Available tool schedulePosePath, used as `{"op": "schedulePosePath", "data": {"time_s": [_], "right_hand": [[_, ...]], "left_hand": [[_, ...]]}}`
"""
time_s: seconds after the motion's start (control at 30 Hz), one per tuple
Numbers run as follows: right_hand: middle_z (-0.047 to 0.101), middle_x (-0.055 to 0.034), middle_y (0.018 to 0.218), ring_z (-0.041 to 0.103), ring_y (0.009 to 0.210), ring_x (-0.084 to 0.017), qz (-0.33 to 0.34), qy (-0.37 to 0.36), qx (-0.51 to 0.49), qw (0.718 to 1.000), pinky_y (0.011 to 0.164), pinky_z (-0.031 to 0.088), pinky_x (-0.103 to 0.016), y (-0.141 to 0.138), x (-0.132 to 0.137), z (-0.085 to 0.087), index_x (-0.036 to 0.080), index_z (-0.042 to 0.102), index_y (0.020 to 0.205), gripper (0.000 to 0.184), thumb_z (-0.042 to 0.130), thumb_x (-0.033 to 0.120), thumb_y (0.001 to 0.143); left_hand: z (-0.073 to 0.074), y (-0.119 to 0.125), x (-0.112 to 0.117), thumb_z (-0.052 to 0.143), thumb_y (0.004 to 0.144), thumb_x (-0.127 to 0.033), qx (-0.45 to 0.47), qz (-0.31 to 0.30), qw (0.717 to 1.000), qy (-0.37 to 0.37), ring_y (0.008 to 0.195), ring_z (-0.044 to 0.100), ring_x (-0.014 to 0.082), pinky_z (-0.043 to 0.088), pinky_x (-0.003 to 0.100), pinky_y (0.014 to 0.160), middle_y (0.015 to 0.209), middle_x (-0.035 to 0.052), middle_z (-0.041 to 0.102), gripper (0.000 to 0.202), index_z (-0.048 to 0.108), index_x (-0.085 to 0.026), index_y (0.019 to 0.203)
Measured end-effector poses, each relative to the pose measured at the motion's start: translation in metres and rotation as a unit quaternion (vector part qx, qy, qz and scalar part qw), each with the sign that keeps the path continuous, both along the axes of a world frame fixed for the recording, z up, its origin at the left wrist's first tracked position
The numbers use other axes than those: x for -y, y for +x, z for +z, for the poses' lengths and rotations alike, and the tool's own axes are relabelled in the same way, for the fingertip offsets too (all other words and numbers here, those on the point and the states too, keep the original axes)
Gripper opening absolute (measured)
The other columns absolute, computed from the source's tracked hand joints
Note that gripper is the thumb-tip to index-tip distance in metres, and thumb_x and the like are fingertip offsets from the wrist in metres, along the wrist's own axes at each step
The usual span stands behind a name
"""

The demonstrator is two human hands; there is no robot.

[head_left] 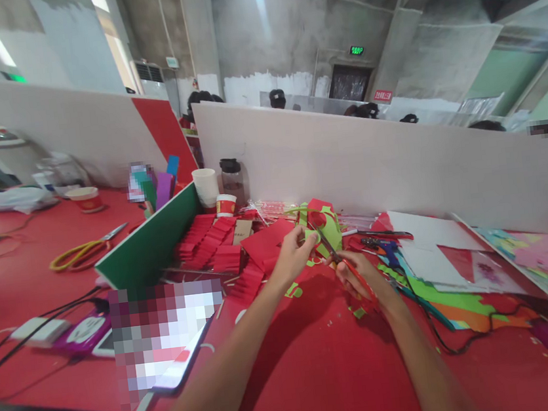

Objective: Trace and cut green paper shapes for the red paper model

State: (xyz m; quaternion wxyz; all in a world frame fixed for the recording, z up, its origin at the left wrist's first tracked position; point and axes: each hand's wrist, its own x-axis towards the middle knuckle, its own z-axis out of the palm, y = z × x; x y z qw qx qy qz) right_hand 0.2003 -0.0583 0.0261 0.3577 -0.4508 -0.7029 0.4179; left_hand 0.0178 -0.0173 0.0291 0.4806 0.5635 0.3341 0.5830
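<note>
My left hand (pixel 295 252) pinches a small piece of light green paper (pixel 311 235) between thumb and fingers. Wrapped in my right hand (pixel 353 272) are the orange handles of a pair of scissors (pixel 326 240), their dark blades pointing up and left beside that piece. Whether the blades touch the paper I cannot tell. Just behind both hands lies a heap of cut green and red paper (pixel 332 222). Below the hands, a green paper scrap (pixel 293 290) rests on the red table (pixel 321 358).
Folded red paper strips (pixel 203 240) are stacked left of my hands, near a green divider (pixel 154 239). A lit tablet (pixel 180 338) lies at front left. Yellow-handled scissors (pixel 84 252) sit beyond the divider. To the right are white sheets (pixel 427 247), coloured paper and a black cable (pixel 431 329).
</note>
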Motion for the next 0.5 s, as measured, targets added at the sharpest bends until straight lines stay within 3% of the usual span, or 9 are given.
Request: {"op": "schedulePosePath", "data": {"time_s": [0.33, 0.5], "right_hand": [[0.046, 0.0024, 0.059, 0.036, 0.041, -0.010, -0.022, 0.012, 0.004, 1.000, 0.036, 0.031, -0.022, 0.0002, -0.0007, -0.0001, 0.017, 0.068, 0.101, 0.056, 0.059, 0.069, 0.082], [0.049, 0.0017, 0.058, 0.040, 0.044, -0.011, -0.026, 0.063, 0.022, 0.997, 0.041, 0.034, -0.023, -0.0026, -0.0033, -0.0030, 0.015, 0.068, 0.101, 0.060, 0.055, 0.071, 0.084]], "left_hand": [[0.0013, 0.0003, 0.0028, 0.063, 0.084, -0.046, 0.009, -0.016, 1.000, -0.005, 0.051, 0.045, 0.0079, 0.037, 0.020, 0.051, 0.059, -0.0063, 0.048, 0.031, 0.051, -0.018, 0.077], [0.0018, 0.0009, 0.0058, 0.072, 0.078, -0.044, 0.013, -0.040, 0.999, -0.002, 0.058, 0.051, 0.0095, 0.042, 0.022, 0.058, 0.068, -0.0035, 0.056, 0.032, 0.059, -0.016, 0.088]]}}
